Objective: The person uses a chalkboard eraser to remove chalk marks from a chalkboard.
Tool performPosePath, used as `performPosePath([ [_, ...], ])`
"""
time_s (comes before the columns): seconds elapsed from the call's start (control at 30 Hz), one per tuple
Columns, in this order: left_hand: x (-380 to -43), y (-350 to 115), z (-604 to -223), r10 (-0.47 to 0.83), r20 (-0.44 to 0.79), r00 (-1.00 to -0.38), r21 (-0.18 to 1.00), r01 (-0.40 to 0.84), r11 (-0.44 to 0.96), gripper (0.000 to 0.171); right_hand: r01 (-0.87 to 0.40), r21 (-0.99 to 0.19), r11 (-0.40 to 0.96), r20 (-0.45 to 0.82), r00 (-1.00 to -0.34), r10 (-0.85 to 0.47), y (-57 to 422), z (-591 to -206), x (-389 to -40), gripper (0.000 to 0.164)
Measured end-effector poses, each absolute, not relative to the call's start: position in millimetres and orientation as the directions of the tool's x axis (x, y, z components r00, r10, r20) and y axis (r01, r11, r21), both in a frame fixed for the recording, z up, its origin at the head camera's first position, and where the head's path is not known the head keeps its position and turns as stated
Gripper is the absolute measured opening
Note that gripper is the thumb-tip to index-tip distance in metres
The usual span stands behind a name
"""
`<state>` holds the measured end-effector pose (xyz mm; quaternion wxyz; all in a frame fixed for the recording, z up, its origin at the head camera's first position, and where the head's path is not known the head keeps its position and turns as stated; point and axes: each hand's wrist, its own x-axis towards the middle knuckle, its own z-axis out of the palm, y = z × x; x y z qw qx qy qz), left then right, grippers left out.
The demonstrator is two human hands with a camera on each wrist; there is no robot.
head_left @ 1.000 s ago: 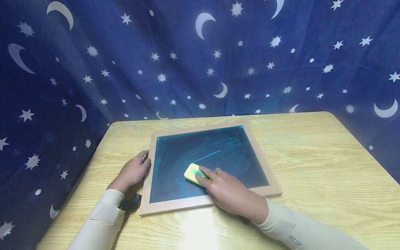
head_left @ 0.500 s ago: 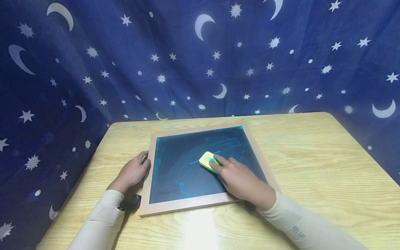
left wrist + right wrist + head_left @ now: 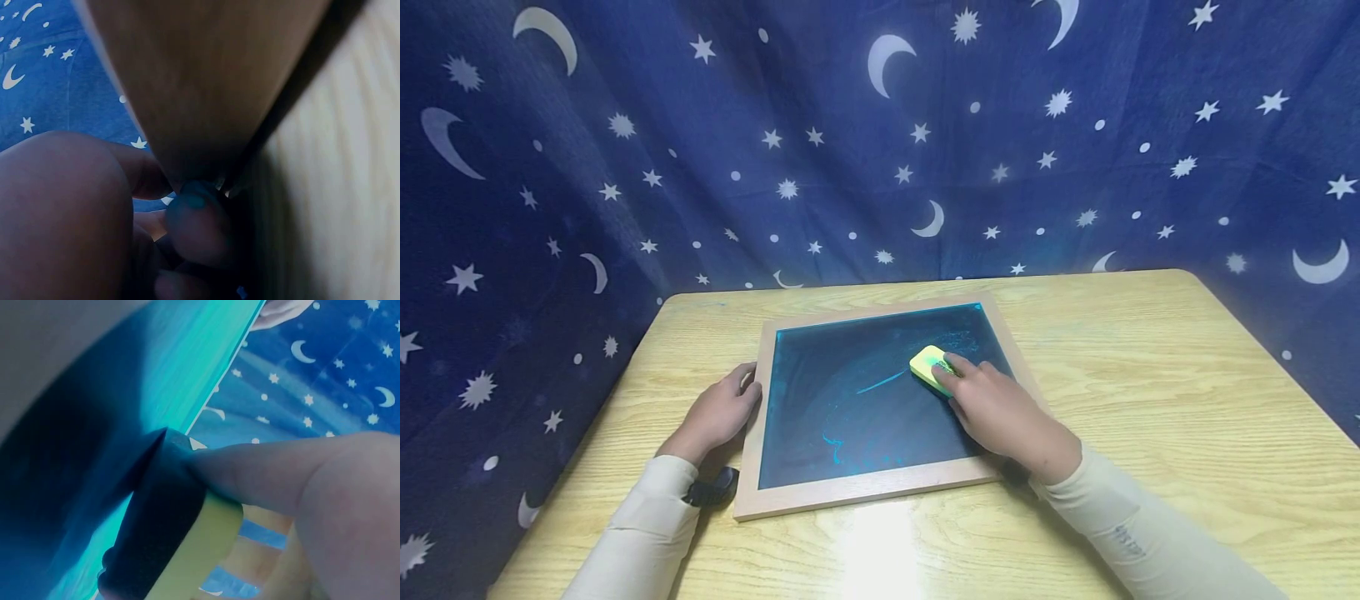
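Observation:
A small chalkboard (image 3: 820, 392) in a light wooden frame lies on the table, with blue chalk marks and smears on its dark face. My right hand (image 3: 1003, 414) grips a yellow block eraser (image 3: 928, 362) and holds it against the upper right part of the board. Up close in the right wrist view, the thumb presses the eraser's dark side (image 3: 165, 531). At the board's left edge, my left hand (image 3: 718, 412) holds the wooden frame (image 3: 206, 75). One fingertip there, with blue chalk on it, is tucked by the frame's underside. Some left fingers are hidden in shadow.
The board rests on a light wood-grain table (image 3: 1165, 400) with rounded far corners. Behind and to the left hangs a dark blue curtain (image 3: 820, 100) with white moons and stars. A black wrist strap (image 3: 711, 487) sits beside the board's near left corner.
My right hand has slid the eraser up and to the right across the board. Some chalk at the lower left has been wiped away. The left hand stays in place.

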<state>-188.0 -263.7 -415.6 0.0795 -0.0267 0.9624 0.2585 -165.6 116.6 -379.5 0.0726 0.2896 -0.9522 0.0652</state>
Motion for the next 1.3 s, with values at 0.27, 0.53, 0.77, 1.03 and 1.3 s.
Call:
performPosePath([
  [0.27, -188.3, -263.6, -415.8, -0.012, -0.169, -0.986, 0.496, -0.096, 0.863, 0.058, -0.528, -0.079, 0.846, 0.178, -0.842, -0.509, 127.0, -379.2, -175.5, 0.043],
  [0.53, -188.7, -264.1, -416.4, -0.010, -0.169, -0.986, 0.499, -0.094, 0.861, 0.058, -0.521, -0.084, 0.849, 0.179, -0.846, -0.502, 129.4, -376.2, -177.6, 0.043],
  [0.77, -188.7, -264.1, -416.8, -0.018, -0.167, -0.986, 0.500, -0.100, 0.860, 0.057, -0.529, -0.077, 0.845, 0.179, -0.841, -0.510, 128.2, -377.5, -177.5, 0.042],
  [1.03, -188.8, -264.6, -418.1, -0.017, -0.172, -0.985, 0.505, -0.102, 0.857, 0.057, -0.551, -0.085, 0.830, 0.174, -0.828, -0.532, 122.1, -380.7, -176.3, 0.041],
  [1.3, -188.1, -264.4, -417.1, -0.020, -0.172, -0.985, 0.502, -0.105, 0.858, 0.058, -0.571, -0.107, 0.814, 0.136, -0.820, -0.557, 105.0, -378.9, -172.1, 0.042],
])
